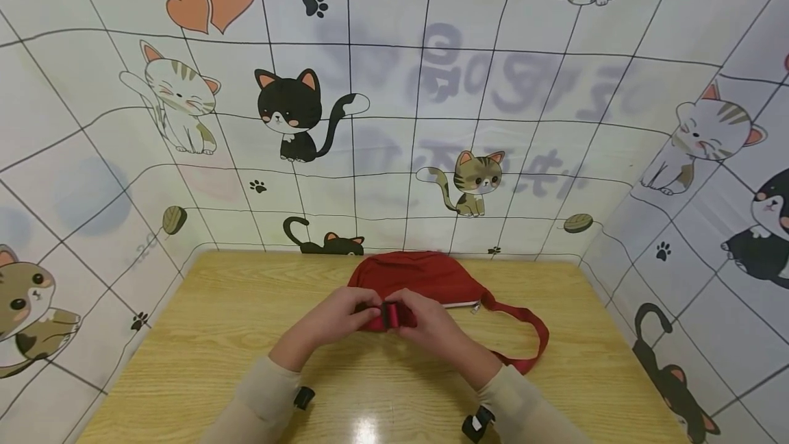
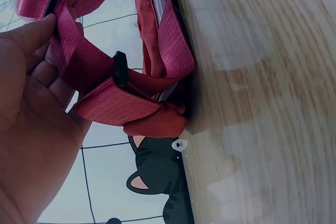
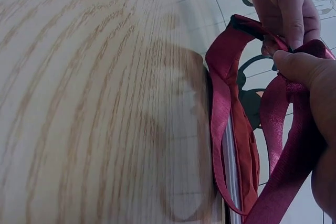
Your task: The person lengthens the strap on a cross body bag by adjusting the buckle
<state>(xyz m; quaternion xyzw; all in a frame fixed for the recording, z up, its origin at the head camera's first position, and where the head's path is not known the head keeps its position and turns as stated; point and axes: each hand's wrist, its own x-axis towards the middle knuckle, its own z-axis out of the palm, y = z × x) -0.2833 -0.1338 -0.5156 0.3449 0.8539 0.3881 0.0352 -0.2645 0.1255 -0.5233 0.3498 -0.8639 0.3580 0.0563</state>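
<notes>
A red waist bag lies at the back of the table, its pale zipper facing front. My two hands meet just before it, over its strap. With thumb and fingers my left hand pinches the red webbing at a small black strap adjuster. From the other side, my right hand grips the same webbing close to that adjuster. In the left wrist view a second black strap piece sits lower on the webbing. Part of the strap loops out to the right on the table.
The wood-grain table ends at a tiled-pattern backdrop with printed cats, which also rises at both sides. Small black camera mounts show at both wrists, beside beige sleeves.
</notes>
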